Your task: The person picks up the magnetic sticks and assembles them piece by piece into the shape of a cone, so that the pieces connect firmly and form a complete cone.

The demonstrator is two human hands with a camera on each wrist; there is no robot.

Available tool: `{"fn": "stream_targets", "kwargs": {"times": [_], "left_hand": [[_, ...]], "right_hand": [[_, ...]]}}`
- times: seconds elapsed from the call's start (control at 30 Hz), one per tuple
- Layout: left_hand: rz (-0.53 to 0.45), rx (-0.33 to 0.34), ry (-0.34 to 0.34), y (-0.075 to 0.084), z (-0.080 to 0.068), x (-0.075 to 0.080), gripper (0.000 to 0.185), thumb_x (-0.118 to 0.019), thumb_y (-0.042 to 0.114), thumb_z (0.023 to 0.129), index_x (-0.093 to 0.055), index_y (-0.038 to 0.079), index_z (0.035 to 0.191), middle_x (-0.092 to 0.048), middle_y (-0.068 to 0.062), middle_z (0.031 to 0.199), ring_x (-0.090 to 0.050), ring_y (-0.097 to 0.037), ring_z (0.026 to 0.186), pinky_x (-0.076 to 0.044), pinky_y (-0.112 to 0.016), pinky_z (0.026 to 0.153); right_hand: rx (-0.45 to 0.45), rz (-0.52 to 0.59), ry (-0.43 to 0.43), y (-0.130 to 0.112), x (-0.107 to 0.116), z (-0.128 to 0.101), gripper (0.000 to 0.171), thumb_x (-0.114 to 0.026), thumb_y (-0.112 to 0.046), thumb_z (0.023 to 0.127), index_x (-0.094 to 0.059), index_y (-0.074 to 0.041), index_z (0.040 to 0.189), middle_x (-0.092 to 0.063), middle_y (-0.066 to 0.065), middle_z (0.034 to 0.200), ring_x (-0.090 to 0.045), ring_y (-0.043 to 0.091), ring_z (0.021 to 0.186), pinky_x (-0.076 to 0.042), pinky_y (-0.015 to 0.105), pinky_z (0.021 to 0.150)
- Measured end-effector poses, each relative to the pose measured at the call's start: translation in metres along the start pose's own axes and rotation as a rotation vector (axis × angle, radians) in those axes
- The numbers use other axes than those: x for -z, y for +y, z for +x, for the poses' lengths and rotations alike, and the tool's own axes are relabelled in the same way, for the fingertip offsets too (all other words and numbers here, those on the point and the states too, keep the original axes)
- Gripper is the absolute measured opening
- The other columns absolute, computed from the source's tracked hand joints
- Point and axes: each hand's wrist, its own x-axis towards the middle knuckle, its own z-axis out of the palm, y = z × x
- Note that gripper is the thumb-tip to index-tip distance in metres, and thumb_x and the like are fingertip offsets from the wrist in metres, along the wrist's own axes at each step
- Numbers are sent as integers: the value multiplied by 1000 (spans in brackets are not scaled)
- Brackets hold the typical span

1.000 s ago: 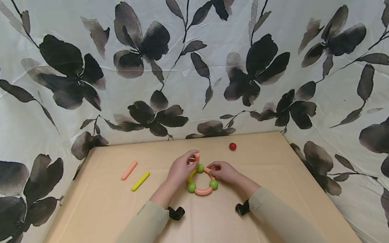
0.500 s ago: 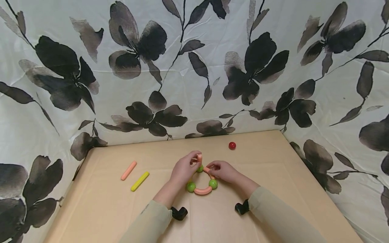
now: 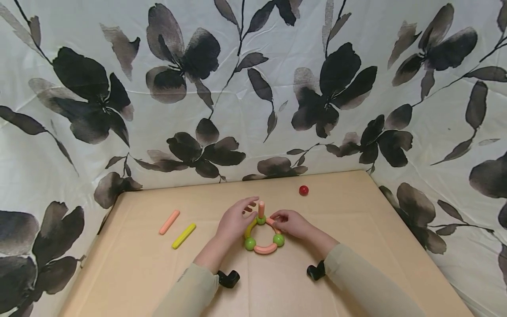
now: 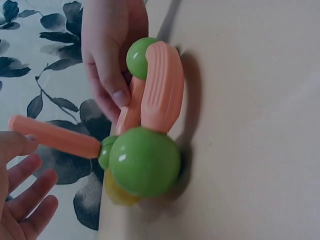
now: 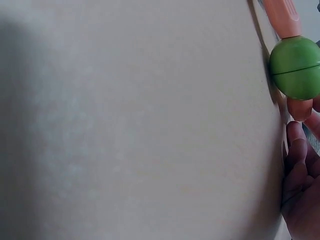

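A ring of green balls and curved sticks lies on the table in the head view, with a green ball (image 3: 250,243) at its near left and a pink curved stick (image 3: 266,249) at the front. From the far ball rises a straight pink stick (image 3: 261,210), standing upright. My left hand (image 3: 234,220) is just left of that stick, fingers extended; in the left wrist view its thumb overlaps the stick's end (image 4: 22,125), and contact is unclear. With my right hand (image 3: 295,224) I pinch the ring's right pink curved stick (image 4: 131,105). A yellow curved stick (image 3: 249,229) is partly hidden.
A loose pink stick (image 3: 169,222) and a yellow stick (image 3: 184,236) lie to the left on the tan table (image 3: 130,273). Near the back edge sits a red ball (image 3: 303,190). Floral fabric (image 3: 269,101) hangs behind and beside the table.
My left hand has let go of the upright pink stick and drawn slightly left; the stick stays standing on the far green ball. My right hand keeps its hold.
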Motion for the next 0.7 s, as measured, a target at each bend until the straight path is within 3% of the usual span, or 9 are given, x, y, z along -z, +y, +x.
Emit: {"fn": "stream_targets", "kwargs": {"times": [0.33,0.53,0.7], "left_hand": [[83,-19,66,-17,-12,24,42,-73,21,91,-64,23,132,-68,3,114,-65,-17,101,-51,-38,88],[121,31,97,-34,-25,48,40,-73,19,91,-65,21,130,-69,1,112,-65,-18,100,-51,-40,88],[149,74,104,-59,-42,68,39,-71,20,92,-65,20,131,-69,0,113,-65,-21,101,-51,-43,87]], "right_hand": [[-30,9,-4,-2,-1,-3,23,-73,-21,91,-72,-13,113,-61,1,85,-54,18,80,-46,30,72],[-21,19,3,0,-1,0,24,-73,-19,91,-72,-12,113,-60,1,86,-54,17,80,-45,30,72],[-13,21,2,1,-2,0,24,-73,-20,90,-72,-12,113,-60,1,86,-53,17,81,-45,30,71]]}}
